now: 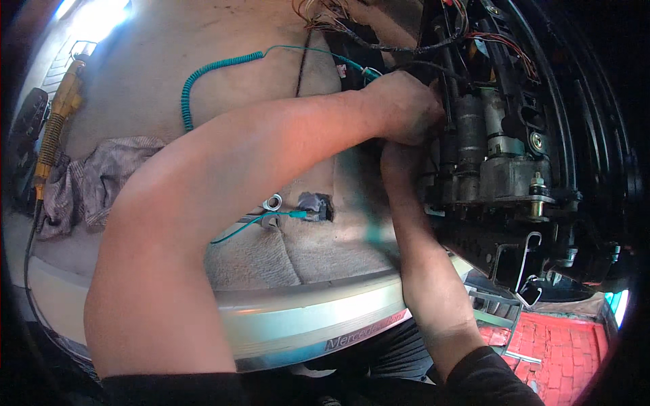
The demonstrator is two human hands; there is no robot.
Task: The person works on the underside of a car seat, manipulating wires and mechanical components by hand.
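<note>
My left hand [412, 108] has its fingers curled against the black rails of a metal seat frame [511, 159] with motors; what it holds is hidden. Just left of its knuckles a teal test probe [369, 73] trails a coiled teal lead [210, 71] across the beige carpet [264, 40]. My right hand [399, 154] reaches up beneath the left one beside the frame, its fingers hidden behind it.
A yellow work lamp [54, 122] and a crumpled grey rag [122, 162] lie at the left. Wiring bundles [372, 37] hang at the top. A metal ring wrench [272, 203] sits near a carpet cutout. The metal door sill [271, 301] runs along the front; red bricks [562, 338] show below.
</note>
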